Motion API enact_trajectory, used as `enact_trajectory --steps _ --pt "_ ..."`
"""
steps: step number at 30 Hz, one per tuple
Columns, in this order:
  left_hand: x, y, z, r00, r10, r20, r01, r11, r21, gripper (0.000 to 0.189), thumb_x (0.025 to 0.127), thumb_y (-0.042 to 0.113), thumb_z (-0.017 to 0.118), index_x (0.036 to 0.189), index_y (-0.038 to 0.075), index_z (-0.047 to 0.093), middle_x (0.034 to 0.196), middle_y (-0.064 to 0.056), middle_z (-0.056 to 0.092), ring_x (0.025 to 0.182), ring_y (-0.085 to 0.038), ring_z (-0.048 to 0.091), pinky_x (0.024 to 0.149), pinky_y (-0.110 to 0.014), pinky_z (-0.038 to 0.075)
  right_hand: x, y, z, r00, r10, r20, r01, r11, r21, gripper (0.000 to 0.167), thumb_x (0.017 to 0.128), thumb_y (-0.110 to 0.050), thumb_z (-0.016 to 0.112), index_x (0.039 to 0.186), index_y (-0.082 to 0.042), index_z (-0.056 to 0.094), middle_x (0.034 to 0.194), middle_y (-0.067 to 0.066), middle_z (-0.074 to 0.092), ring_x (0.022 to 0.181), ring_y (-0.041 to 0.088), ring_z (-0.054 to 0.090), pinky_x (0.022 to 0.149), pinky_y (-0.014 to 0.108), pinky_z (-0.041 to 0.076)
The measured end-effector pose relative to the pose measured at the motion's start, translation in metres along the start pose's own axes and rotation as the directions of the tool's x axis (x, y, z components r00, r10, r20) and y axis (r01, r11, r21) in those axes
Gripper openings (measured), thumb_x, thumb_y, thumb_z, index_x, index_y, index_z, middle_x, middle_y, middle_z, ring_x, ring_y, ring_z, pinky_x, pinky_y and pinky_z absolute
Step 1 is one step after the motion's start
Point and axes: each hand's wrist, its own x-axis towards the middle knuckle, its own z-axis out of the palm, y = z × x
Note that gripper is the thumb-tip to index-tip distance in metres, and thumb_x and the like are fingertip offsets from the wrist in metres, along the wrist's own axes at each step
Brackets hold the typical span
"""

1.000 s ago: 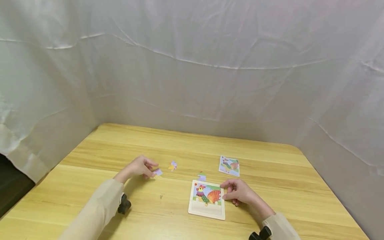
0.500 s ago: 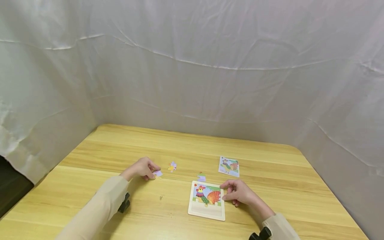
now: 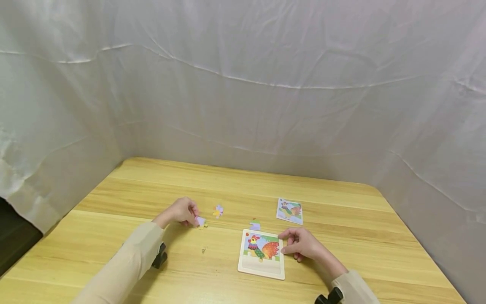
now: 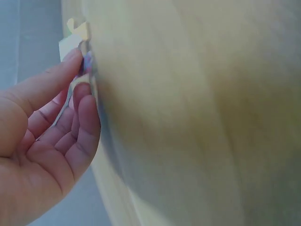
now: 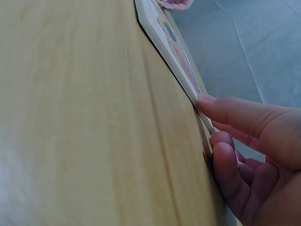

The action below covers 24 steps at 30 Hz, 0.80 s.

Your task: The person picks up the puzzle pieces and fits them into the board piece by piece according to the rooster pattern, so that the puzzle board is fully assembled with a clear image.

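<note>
My left hand [image 3: 183, 212] pinches a pale lilac jigsaw piece [image 3: 201, 220] between thumb and fingers, close over the table at centre-left. In the left wrist view the thumb covers part of this piece [image 4: 69, 46], and a yellow edge shows beyond it. My right hand [image 3: 301, 243] grips the right rim of a square puzzle tray [image 3: 262, 269], thumb on the edge and other fingers curled. The tray holds joined pieces showing a colourful hen [image 3: 265, 248] in its upper part; its lower part is bare. The right wrist view shows the thumb at the tray's rim [image 5: 171, 63].
A loose lilac-and-yellow piece [image 3: 218, 211] lies right of my left hand. Another lilac-and-green piece [image 3: 255, 224] lies just behind the tray. Farther back right is a picture card [image 3: 290, 210] of the same hen. Pale curtains [image 3: 243, 105] hang around the wooden table [image 3: 171, 169].
My left hand has moved slightly right and closed its fingertips on the lilac piece, which now appears tilted, with yellow-green showing beside it. The right hand and tray have stayed in place.
</note>
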Motion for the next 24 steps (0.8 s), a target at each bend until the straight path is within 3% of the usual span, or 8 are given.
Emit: enact_trajectory --steps 5,10,13,20,24 --pt "0.0 0.005 -0.001 1.0 0.03 0.005 -0.029 0.997 -0.067 0.011 0.072 -0.004 0.067 0.073 -0.003 0.056 0.06 -0.005 0.056 0.049 -0.012 0.051 0.05 -0.028 0.047 -0.001 0.0 0.0 1.0 0.01 -0.004 -0.01 1.0 0.0 0.034 0.072 -0.005 0.072 0.102 0.006 0.059 0.063 0.002 0.049 0.04 0.007 0.042 0.036 0.018 0.037" --pt "0.003 0.014 0.007 0.998 0.054 0.02 -0.049 0.985 -0.168 0.026 0.078 -0.007 0.059 0.104 -0.01 0.053 0.067 -0.01 0.055 0.054 -0.016 0.054 0.054 -0.03 0.048 -0.001 -0.003 0.0 1.0 -0.001 -0.005 0.001 1.0 -0.004 0.035 0.072 -0.005 0.072 0.102 0.007 0.058 0.063 0.002 0.048 0.04 0.007 0.042 0.036 0.017 0.036" --pt "0.004 0.022 0.013 0.998 0.067 0.022 -0.061 0.977 -0.204 0.034 0.08 -0.009 0.055 0.114 -0.009 0.051 0.072 -0.012 0.053 0.058 -0.017 0.055 0.056 -0.029 0.049 0.0 -0.004 0.0 1.0 -0.002 -0.004 0.002 1.0 -0.003 0.035 0.073 -0.005 0.072 0.102 0.007 0.058 0.063 0.002 0.048 0.04 0.007 0.041 0.036 0.018 0.036" --pt "0.003 0.032 0.025 0.995 0.096 0.033 -0.08 0.942 -0.325 0.024 0.081 -0.006 0.055 0.105 -0.008 0.056 0.077 -0.013 0.054 0.061 -0.018 0.058 0.058 -0.032 0.05 0.001 -0.005 0.002 1.0 -0.002 -0.011 0.001 1.0 -0.007 0.035 0.073 -0.004 0.072 0.103 0.006 0.059 0.063 0.002 0.048 0.04 0.008 0.042 0.035 0.018 0.036" --pt "0.0 0.036 0.031 0.992 0.116 0.044 -0.094 0.932 -0.351 0.02 0.081 -0.003 0.056 0.099 -0.009 0.052 0.074 -0.012 0.057 0.059 -0.023 0.059 0.058 -0.038 0.051 0.001 -0.008 0.003 1.0 -0.006 -0.009 0.006 1.0 -0.012 0.034 0.073 -0.003 0.071 0.103 0.007 0.059 0.062 0.003 0.047 0.04 0.008 0.041 0.035 0.018 0.036"
